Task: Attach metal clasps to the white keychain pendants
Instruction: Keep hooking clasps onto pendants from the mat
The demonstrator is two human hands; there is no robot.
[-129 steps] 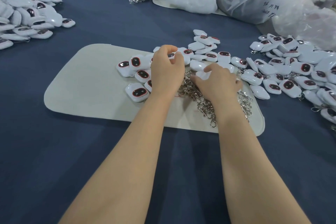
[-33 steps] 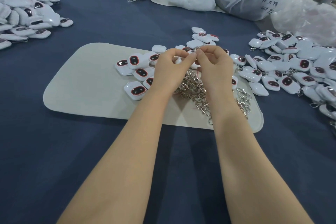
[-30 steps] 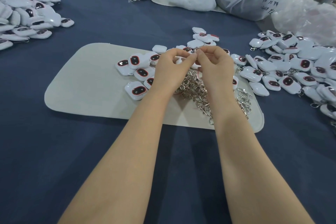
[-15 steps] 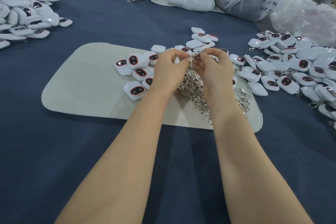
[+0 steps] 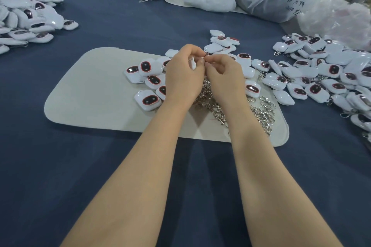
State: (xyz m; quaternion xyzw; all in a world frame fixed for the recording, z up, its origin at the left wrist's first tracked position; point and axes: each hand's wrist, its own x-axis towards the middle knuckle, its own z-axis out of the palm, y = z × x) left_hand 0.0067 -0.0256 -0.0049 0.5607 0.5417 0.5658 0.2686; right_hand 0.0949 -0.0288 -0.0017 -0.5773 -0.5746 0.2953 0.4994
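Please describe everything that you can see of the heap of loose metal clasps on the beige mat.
The heap of clasps is a tangle of shiny silver hooks, rings and short chains, metal by its look. It lies spread on the right part of the beige mat, reaching near its front edge. The right hand and wrist hide its middle, the left hand its left edge; contact cannot be told. On its far side white pendants border it.

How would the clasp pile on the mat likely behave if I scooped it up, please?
The clasps lie tangled, so several would probably lift together and dangle floppily. Shiny metal suggests they're slippery, and heavy for their size.
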